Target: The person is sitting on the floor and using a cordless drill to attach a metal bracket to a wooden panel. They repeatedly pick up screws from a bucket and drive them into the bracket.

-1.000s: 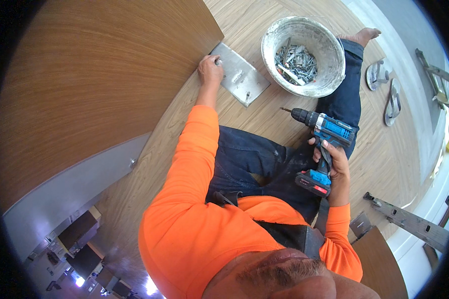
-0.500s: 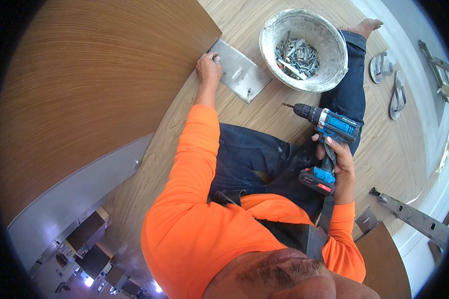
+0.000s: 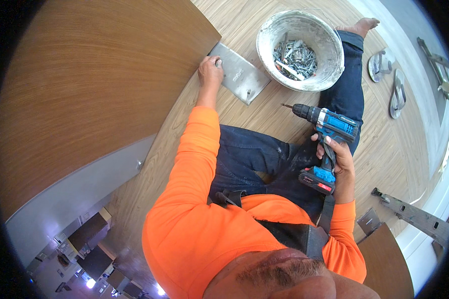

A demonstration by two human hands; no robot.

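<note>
My right hand (image 3: 338, 155) is wrapped round the grip of a blue and black cordless drill (image 3: 334, 124), its bit pointing left toward the floor's middle. The battery at the drill's base hangs over my thigh. My left hand (image 3: 211, 73) is closed at the near left edge of a flat metal plate (image 3: 242, 74), next to the end of a wooden panel (image 3: 110, 74). A small greyish thing shows at its fingertips, too small to name. Holes and small fittings show on the plate.
Just right of the plate stands a whitish bucket (image 3: 334, 55) with many screws (image 3: 297, 60) inside. My outstretched leg (image 3: 341, 84) lies behind it. Flip-flops (image 3: 397, 93) lie on the wood-look floor (image 3: 384, 144). A metal ladder-like rail (image 3: 414, 213) lies at right.
The view has shifted slightly. My left hand stays at the plate's edge with fingers closed, and my right hand keeps the drill in nearly the same place.
</note>
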